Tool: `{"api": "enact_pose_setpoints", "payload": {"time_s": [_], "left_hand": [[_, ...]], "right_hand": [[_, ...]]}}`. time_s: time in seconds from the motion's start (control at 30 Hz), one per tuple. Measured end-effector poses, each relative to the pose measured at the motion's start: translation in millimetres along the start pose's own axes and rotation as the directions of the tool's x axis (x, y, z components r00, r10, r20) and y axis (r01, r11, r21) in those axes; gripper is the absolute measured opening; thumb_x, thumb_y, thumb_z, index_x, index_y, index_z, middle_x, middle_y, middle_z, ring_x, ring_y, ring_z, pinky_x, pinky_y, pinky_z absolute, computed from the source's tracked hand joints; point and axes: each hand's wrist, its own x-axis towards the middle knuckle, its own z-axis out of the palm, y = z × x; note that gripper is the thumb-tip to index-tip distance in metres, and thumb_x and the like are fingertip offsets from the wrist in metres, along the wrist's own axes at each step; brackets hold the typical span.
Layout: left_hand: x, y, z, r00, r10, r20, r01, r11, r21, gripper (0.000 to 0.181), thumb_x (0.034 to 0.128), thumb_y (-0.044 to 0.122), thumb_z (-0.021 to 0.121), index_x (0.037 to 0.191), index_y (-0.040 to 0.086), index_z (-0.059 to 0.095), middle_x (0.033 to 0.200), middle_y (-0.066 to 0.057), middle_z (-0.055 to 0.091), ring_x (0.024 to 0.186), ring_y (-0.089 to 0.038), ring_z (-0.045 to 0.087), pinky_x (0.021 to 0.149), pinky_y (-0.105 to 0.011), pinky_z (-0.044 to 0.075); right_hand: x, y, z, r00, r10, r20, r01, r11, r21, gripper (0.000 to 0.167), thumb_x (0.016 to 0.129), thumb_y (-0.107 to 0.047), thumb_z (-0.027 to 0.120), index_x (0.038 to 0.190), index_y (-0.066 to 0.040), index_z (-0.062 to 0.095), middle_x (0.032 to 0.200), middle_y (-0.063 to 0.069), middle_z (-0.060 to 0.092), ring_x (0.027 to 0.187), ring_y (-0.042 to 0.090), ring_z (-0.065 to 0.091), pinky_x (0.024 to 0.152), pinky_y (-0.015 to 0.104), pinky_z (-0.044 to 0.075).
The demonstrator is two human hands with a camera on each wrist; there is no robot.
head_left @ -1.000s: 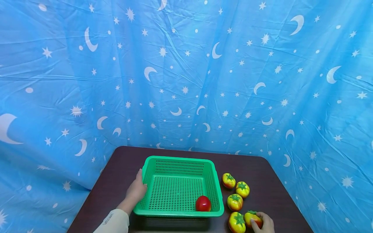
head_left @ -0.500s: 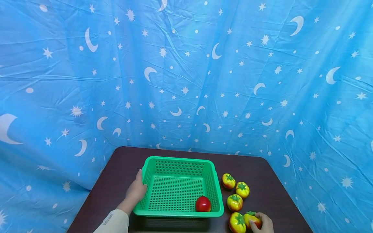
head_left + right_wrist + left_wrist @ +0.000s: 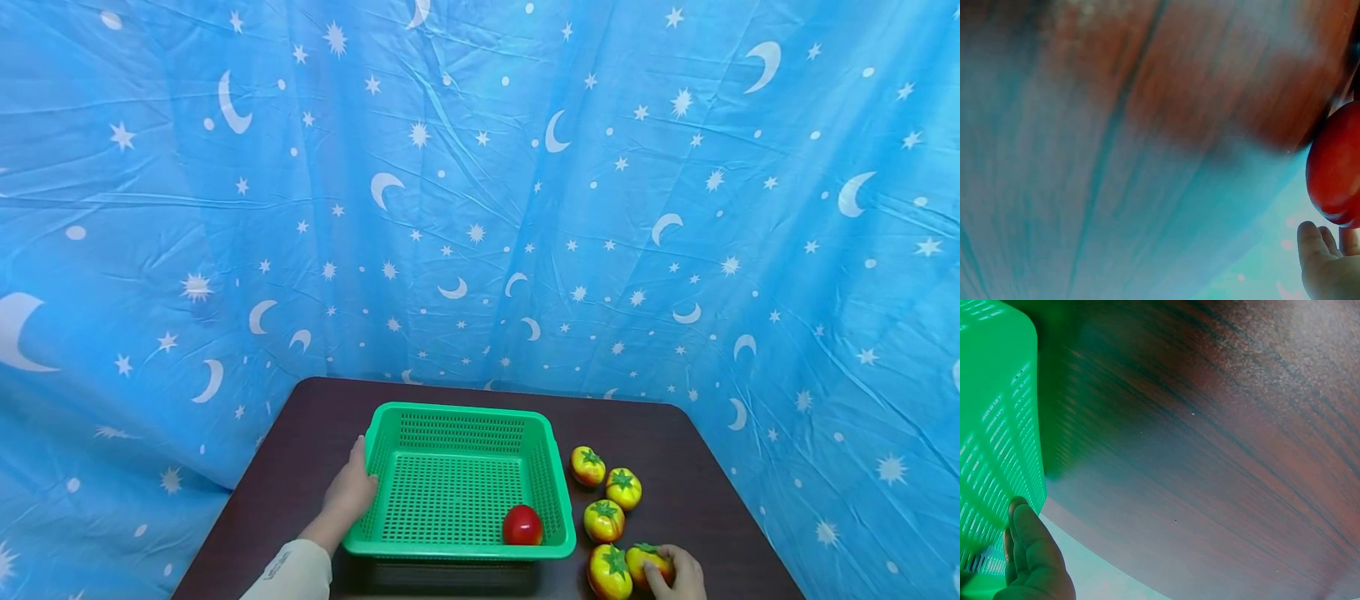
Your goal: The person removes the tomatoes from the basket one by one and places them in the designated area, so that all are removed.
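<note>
In the head view a green plastic basket [image 3: 459, 552] stands on the table, with one red tomato [image 3: 522, 525] in its near right corner. My left hand [image 3: 351, 490] rests at the basket's left side; the left wrist view shows straight fingers [image 3: 1034, 540] along the slotted outer wall. At the lower right, my right hand [image 3: 684, 573] holds a yellow-red tomato [image 3: 642, 567] with a green leafy top, thumb on the near side and fingers on the far side. Its red underside shows in the right wrist view, where the tomato [image 3: 1338, 164] is partly cut off.
Between the basket and the right hand are more yellow-red tomatoes: a near tomato [image 3: 610, 572] beside the held one, then a tomato [image 3: 604, 522], a tomato [image 3: 624, 489] and the farthest tomato [image 3: 588, 466]. A blue curtain [image 3: 480, 208] surrounds the dark brown table [image 3: 300, 442].
Only tiny shifts show: the right hand and its tomato have barely moved. The left hand, the basket and the other tomatoes stay as they were.
</note>
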Motion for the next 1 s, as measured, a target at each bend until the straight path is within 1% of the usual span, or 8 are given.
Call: {"api": "enact_pose_setpoints", "payload": {"time_s": [0.13,0.33,0.47,0.57,0.67,0.77,0.83,1.0], "left_hand": [[0.7,0.5,-1.0,1.0,0.002,0.003,-0.002,1.0,0.01,0.077,0.1002,0.009,0.05,0.161,0.001,0.003,0.085,-0.015,0.065,0.064,-0.021,0.056,0.055,-0.034,0.038],[1.0,0.8,-1.5,1.0,0.0,0.004,0.0,1.0,0.013,0.078,0.1003,0.009,0.051,0.161,0.001,0.002,0.091,-0.019,0.066,0.067,-0.022,0.058,0.056,-0.035,0.039],[1.0,0.1,-0.8,1.0,0.005,-0.001,-0.005,1.0,0.02,0.077,0.1,0.009,0.051,0.16,0.0,0.003,0.106,-0.025,0.066,0.076,-0.024,0.063,0.058,-0.035,0.041],[1.0,-0.6,-0.2,1.0,0.01,-0.003,-0.009,1.0,0.02,0.077,0.1001,0.009,0.05,0.16,0.0,0.003,0.108,-0.026,0.066,0.078,-0.025,0.064,0.059,-0.036,0.042],[0.7,-0.8,-0.2,1.0,0.014,-0.008,-0.014,1.0,0.018,0.077,0.1001,0.009,0.05,0.16,0.0,0.003,0.1,-0.023,0.067,0.073,-0.024,0.062,0.057,-0.035,0.041],[0.9,-1.1,0.0,1.0,0.007,-0.006,-0.007,1.0,0.013,0.077,0.1004,0.009,0.05,0.161,0.001,0.003,0.09,-0.02,0.065,0.067,-0.022,0.059,0.056,-0.035,0.039],[1.1,-1.0,0.1,1.0,0.001,-0.006,-0.001,1.0,0.013,0.076,0.1006,0.009,0.05,0.161,0.001,0.003,0.093,-0.02,0.066,0.068,-0.023,0.059,0.056,-0.035,0.039],[1.7,-1.3,1.0,1.0,-0.005,-0.014,0.005,1.0,0.022,0.075,0.1004,0.009,0.049,0.16,0.0,0.005,0.118,-0.031,0.063,0.086,-0.031,0.066,0.063,-0.039,0.046]], "right_hand": [[-0.4,-11,-8,0.999,-0.046,-0.015,0.046,0.999,0.0,0.048,0.093,-0.031,0.062,0.111,0.013,0.061,0.103,0.025,0.066,0.095,0.037,0.06,0.083,0.05,0.05],[-2.9,-43,-15,0.998,-0.021,-0.06,0.021,1.0,0.0,0.052,0.099,-0.03,0.057,0.129,0.012,0.05,0.136,0.036,0.044,0.129,0.051,0.036,0.105,0.065,0.035],[0.4,-69,-22,0.995,-0.088,-0.047,0.088,0.996,0.001,0.047,0.1,-0.023,0.057,0.134,0.008,0.047,0.146,0.032,0.035,0.138,0.049,0.028,0.11,0.066,0.03],[4.3,-87,-27,0.985,-0.171,-0.033,0.172,0.985,0.007,0.046,0.099,-0.021,0.059,0.134,0.005,0.048,0.15,0.029,0.033,0.142,0.047,0.024,0.112,0.066,0.028],[8.9,-106,-28,0.962,-0.268,-0.046,0.268,0.963,0.008,0.043,0.099,-0.021,0.06,0.133,0.003,0.051,0.151,0.027,0.033,0.144,0.045,0.024,0.113,0.066,0.027],[13.8,-123,-24,0.925,-0.374,-0.073,0.376,0.927,0.01,0.04,0.098,-0.019,0.062,0.132,0.0,0.053,0.151,0.025,0.036,0.142,0.044,0.029,0.112,0.066,0.031],[16.1,-133,-19,0.894,-0.44,-0.088,0.442,0.897,0.007,0.039,0.098,-0.019,0.063,0.131,-0.001,0.054,0.15,0.025,0.038,0.14,0.043,0.034,0.109,0.066,0.035],[20.8,-160,-2,0.831,-0.552,-0.072,0.554,0.832,0.004,0.037,0.095,-0.017,0.067,0.129,-0.005,0.058,0.149,0.022,0.044,0.138,0.042,0.039,0.107,0.066,0.038]]}}
